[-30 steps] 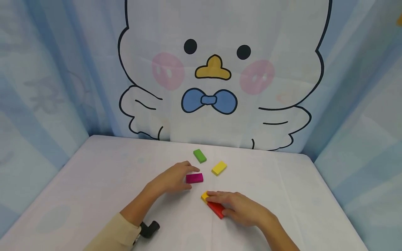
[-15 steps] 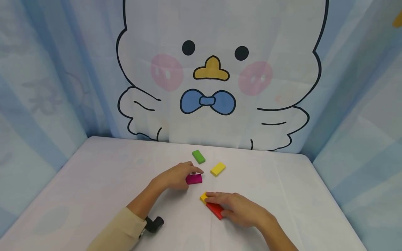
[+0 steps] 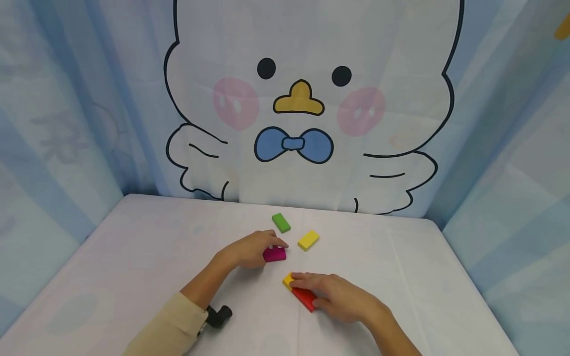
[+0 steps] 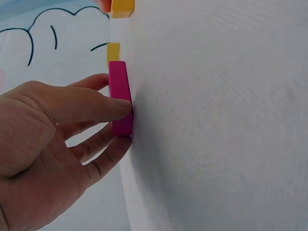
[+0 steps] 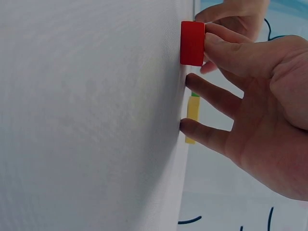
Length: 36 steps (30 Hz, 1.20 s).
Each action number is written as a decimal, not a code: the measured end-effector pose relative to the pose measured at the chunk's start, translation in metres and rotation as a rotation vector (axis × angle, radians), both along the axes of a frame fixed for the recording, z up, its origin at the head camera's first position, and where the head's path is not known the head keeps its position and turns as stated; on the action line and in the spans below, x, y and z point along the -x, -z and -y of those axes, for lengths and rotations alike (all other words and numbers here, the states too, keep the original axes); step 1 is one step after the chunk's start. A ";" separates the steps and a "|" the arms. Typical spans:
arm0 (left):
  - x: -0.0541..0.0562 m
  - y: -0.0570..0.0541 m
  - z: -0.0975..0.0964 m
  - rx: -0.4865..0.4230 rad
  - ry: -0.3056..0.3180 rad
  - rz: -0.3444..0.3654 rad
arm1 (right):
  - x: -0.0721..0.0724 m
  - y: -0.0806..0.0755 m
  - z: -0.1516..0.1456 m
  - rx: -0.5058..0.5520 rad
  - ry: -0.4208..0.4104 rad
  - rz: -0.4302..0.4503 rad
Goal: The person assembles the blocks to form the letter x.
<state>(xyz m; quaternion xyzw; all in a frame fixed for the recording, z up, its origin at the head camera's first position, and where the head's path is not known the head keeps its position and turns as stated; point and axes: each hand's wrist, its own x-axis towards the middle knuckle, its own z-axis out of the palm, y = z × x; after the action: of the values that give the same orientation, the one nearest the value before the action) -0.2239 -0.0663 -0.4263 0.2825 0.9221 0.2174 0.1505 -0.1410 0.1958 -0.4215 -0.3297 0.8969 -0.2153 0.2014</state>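
Observation:
My left hand (image 3: 251, 248) grips a magenta block (image 3: 274, 254) lying on the table. In the left wrist view its thumb presses the near side of the magenta block (image 4: 120, 91), and the other fingers reach round behind. To the front right, my right hand (image 3: 340, 295) holds a red block (image 3: 305, 298) between thumb and fingers. An orange-yellow block (image 3: 288, 281) meets the red block's far end, partly under the fingertips. In the right wrist view the thumb lies against the red block (image 5: 192, 43), while two lower fingers touch the cloth.
A green block (image 3: 281, 223) and a yellow block (image 3: 308, 241) lie beyond the hands, apart from each other. White cloth covers the table (image 3: 147, 257). A curtain (image 3: 294, 183) with a cartoon bird hangs along the far edge. A black device (image 3: 218, 317) sits at the left wrist.
My left hand has moved slightly right and its thumb and fingers have closed on the magenta block. The right hand keeps its place on the red block. The whole view has shifted slightly.

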 end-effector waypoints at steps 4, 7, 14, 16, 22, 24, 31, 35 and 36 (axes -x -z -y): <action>0.000 -0.003 -0.001 0.025 0.007 0.001 | 0.000 -0.001 0.000 0.006 -0.004 -0.006; 0.000 -0.004 -0.002 0.043 0.010 0.005 | -0.001 -0.001 0.000 0.016 -0.010 -0.011; 0.000 -0.004 -0.003 0.051 0.007 0.001 | -0.001 -0.001 -0.001 0.024 -0.020 -0.012; 0.001 -0.004 -0.003 0.044 0.007 0.000 | -0.001 -0.001 -0.001 0.021 -0.019 -0.010; 0.000 -0.003 -0.003 0.030 -0.003 -0.001 | -0.001 0.000 -0.001 0.012 -0.008 -0.003; -0.001 -0.004 -0.003 0.026 -0.005 0.002 | -0.001 0.000 -0.001 0.010 -0.003 -0.002; -0.007 -0.010 -0.001 0.014 -0.023 0.027 | -0.001 0.000 0.000 0.007 -0.003 -0.001; -0.010 -0.012 0.001 0.014 -0.033 0.036 | 0.000 0.000 0.000 0.006 0.000 0.004; -0.011 -0.012 0.002 0.015 -0.036 0.037 | 0.000 0.000 0.000 0.005 0.000 0.004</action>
<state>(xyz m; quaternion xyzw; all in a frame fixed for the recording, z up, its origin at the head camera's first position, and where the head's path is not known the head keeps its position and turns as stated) -0.2131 -0.0684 -0.4139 0.2610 0.9256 0.2185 0.1656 -0.1406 0.1954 -0.4213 -0.3298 0.8959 -0.2184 0.2023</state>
